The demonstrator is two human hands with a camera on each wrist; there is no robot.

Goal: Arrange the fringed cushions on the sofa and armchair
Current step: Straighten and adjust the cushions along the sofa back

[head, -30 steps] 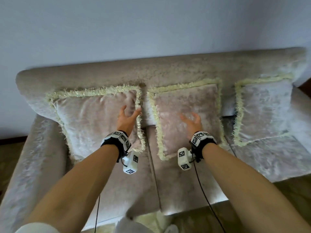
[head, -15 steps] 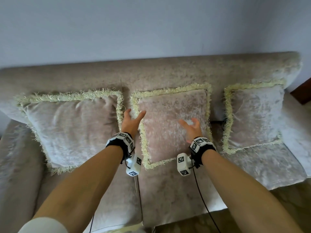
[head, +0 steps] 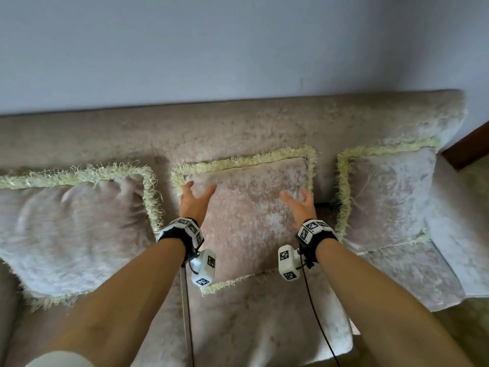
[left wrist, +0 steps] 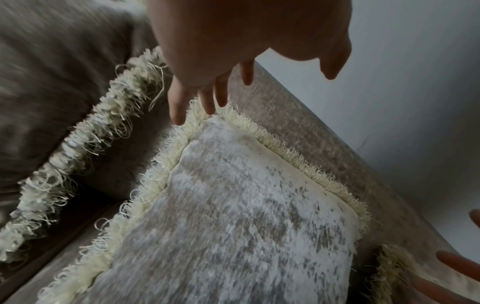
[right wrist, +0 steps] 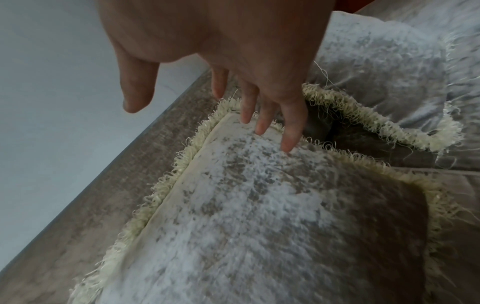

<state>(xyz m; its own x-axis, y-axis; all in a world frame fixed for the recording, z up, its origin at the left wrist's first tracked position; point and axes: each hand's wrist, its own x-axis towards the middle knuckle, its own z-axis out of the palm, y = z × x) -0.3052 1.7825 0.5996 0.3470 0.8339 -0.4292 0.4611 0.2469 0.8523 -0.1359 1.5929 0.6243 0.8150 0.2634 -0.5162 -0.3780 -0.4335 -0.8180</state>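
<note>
Three beige velvet cushions with pale yellow fringe lean against the sofa's backrest (head: 238,123). The middle cushion (head: 248,218) stands between my two hands. My left hand (head: 197,198) is spread open at that cushion's upper left corner, its fingertips (left wrist: 179,115) over the fringe there. My right hand (head: 299,203) is open too, near the upper right part, with fingertips (right wrist: 288,142) close to the velvet by the fringe. The left cushion (head: 71,231) and the right cushion (head: 386,197) stand untouched on either side.
A pale wall (head: 238,49) rises behind the sofa. The seat (head: 259,321) stretches toward me under my forearms. A dark wooden piece (head: 468,147) shows past the sofa's right end. Cables hang from both wrist cameras.
My view has slid right along the sofa. Both hands moved from the left cushion's edge to the upper corners of the middle cushion and spread wider apart.
</note>
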